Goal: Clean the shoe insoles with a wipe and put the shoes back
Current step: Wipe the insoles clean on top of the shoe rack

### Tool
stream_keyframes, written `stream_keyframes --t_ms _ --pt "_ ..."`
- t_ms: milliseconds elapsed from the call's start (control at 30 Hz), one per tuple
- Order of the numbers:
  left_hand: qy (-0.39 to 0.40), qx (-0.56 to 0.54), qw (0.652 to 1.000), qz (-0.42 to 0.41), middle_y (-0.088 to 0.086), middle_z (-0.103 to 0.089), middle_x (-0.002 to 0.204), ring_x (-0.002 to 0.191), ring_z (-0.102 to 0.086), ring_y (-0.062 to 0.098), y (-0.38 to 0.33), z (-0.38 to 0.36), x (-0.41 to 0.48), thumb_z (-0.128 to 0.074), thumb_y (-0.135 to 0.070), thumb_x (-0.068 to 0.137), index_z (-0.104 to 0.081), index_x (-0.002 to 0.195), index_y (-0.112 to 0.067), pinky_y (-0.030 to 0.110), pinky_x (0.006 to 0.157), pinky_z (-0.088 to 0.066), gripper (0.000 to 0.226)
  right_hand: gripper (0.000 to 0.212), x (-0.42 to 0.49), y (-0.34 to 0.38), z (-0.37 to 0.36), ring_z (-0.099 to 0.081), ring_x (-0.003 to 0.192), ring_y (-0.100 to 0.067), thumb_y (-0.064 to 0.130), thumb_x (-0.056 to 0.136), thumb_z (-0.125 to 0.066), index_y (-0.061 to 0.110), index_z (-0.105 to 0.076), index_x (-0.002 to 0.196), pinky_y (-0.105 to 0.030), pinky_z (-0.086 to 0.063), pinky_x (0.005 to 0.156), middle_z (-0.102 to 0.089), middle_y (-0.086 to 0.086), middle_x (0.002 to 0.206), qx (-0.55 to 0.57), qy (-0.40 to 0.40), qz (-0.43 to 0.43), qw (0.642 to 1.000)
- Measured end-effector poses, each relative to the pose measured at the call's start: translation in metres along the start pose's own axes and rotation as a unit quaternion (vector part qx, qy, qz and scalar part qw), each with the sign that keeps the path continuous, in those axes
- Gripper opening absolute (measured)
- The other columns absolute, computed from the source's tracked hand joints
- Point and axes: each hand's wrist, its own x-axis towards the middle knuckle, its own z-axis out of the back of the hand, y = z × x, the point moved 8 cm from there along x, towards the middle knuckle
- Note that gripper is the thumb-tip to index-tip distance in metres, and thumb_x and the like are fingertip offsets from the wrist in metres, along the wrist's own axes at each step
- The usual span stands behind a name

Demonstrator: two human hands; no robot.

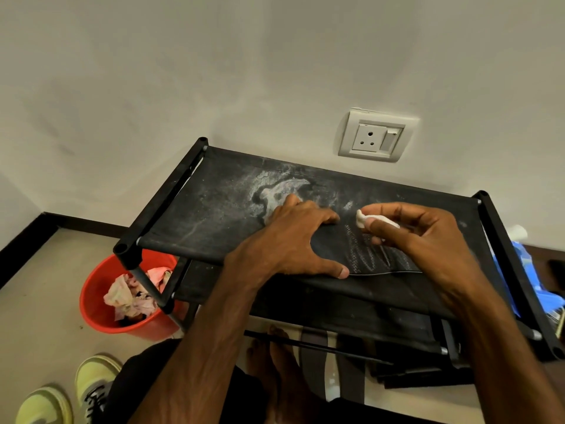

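On the dusty fabric rack point(214, 209), our left hand point(293, 237) presses flat on the stitched insole point(363, 255); our right hand point(428, 237) pinches a crumpled wipe point(377, 219).

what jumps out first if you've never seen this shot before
The two hands at centre: the left hand presses flat on a dark insole lying on the dusty black shoe rack, while the right hand pinches a white wipe just above it. Next, the red bucket of crumpled pinkish scraps on the floor at left, with yellow-green sneakers nearer the camera.
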Motion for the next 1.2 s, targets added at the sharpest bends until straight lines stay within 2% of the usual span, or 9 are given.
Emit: stream_keyframes --t_ms 233,333,433,600,767,933,1000,1100,1200 --pt "0.005 -0.009 1.000 0.011 -0.009 -0.050 0.132 0.123 -0.030 0.014 0.003 -0.001 0.000 -0.078 -0.073 0.064 -0.043 0.146 -0.032 0.039 0.106 -0.037 0.098 0.009 0.016 0.011 0.000 -0.075 0.079 -0.013 0.025 0.084 -0.083 0.028 -0.082 0.093 -0.033 -0.064 0.078 -0.079 0.010 0.088 -0.167 0.003 0.037 0.985" --pt "0.010 -0.022 0.999 0.021 -0.011 -0.049 0.135 0.127 -0.029 0.014 0.003 -0.001 -0.001 -0.080 -0.071 0.063 -0.037 0.150 -0.030 0.040 0.109 -0.035 0.106 0.012 0.026 0.011 -0.006 -0.069 0.069 -0.003 0.020 0.084 -0.084 0.032 -0.082 0.088 -0.016 -0.054 0.062 -0.077 0.012 0.080 -0.271 0.037 0.043 0.961" --pt "0.016 -0.039 0.999 0.029 -0.015 -0.050 0.136 0.128 -0.028 0.014 0.001 -0.001 -0.001 -0.083 -0.068 0.063 -0.026 0.155 -0.027 0.041 0.112 -0.033 0.116 0.017 0.034 0.008 -0.015 -0.068 0.075 -0.001 0.017 0.084 -0.083 0.032 -0.082 0.091 -0.011 -0.050 0.063 -0.077 0.011 0.088 -0.337 0.062 0.034 0.939" --pt "0.021 -0.056 0.997 0.038 -0.014 -0.050 0.138 0.130 -0.027 0.015 0.002 -0.001 -0.001 -0.085 -0.065 0.063 -0.013 0.159 -0.024 0.040 0.113 -0.031 0.127 0.030 0.049 0.015 -0.030 -0.067 0.089 -0.004 0.007 0.084 -0.079 0.035 -0.081 0.095 -0.015 -0.050 0.074 -0.076 0.010 0.099 -0.380 0.093 0.035 0.920" --pt "0.023 -0.068 0.996 0.046 -0.014 -0.050 0.140 0.135 -0.024 0.016 0.004 -0.002 -0.001 -0.085 -0.064 0.063 -0.010 0.160 -0.023 0.041 0.115 -0.030 0.129 0.030 0.047 0.018 -0.040 -0.069 0.091 -0.007 0.004 0.080 -0.080 0.031 -0.081 0.094 -0.032 -0.060 0.085 -0.077 0.009 0.098 -0.411 0.115 0.046 0.903" --pt "0.024 -0.071 0.996 0.048 -0.015 -0.051 0.137 0.131 -0.028 0.014 0.005 -0.002 0.001 -0.086 -0.064 0.062 -0.013 0.159 -0.024 0.040 0.113 -0.033 0.128 0.032 0.031 0.017 -0.040 -0.067 0.096 0.003 0.006 0.078 -0.082 0.035 -0.081 0.090 -0.011 -0.051 0.081 -0.076 0.019 0.101 -0.408 0.182 0.042 0.894" --pt "0.022 -0.070 0.996 0.046 -0.015 -0.051 0.137 0.132 -0.028 0.015 0.003 -0.002 0.002 -0.086 -0.063 0.062 -0.014 0.160 -0.024 0.040 0.113 -0.033 0.127 0.030 0.033 0.016 -0.035 -0.068 0.096 0.001 0.009 0.079 -0.083 0.037 -0.081 0.090 -0.013 -0.052 0.083 -0.076 0.018 0.100 -0.404 0.169 0.042 0.898" --pt "0.022 -0.071 0.996 0.047 -0.015 -0.051 0.139 0.134 -0.027 0.016 0.002 -0.002 0.001 -0.086 -0.062 0.063 -0.015 0.159 -0.025 0.041 0.114 -0.032 0.125 0.029 0.041 0.013 -0.034 -0.067 0.099 -0.013 0.011 0.083 -0.080 0.036 -0.081 0.099 -0.033 -0.059 0.089 -0.076 0.006 0.107 -0.409 0.104 0.048 0.905" --pt "0.026 -0.069 0.996 0.046 -0.014 -0.051 0.142 0.137 -0.025 0.017 0.002 -0.003 0.000 -0.085 -0.062 0.064 -0.016 0.159 -0.025 0.042 0.115 -0.030 0.123 0.029 0.044 0.013 -0.038 -0.067 0.099 -0.012 0.010 0.086 -0.078 0.033 -0.081 0.104 -0.031 -0.058 0.090 -0.077 0.004 0.110 -0.400 0.078 0.074 0.910"
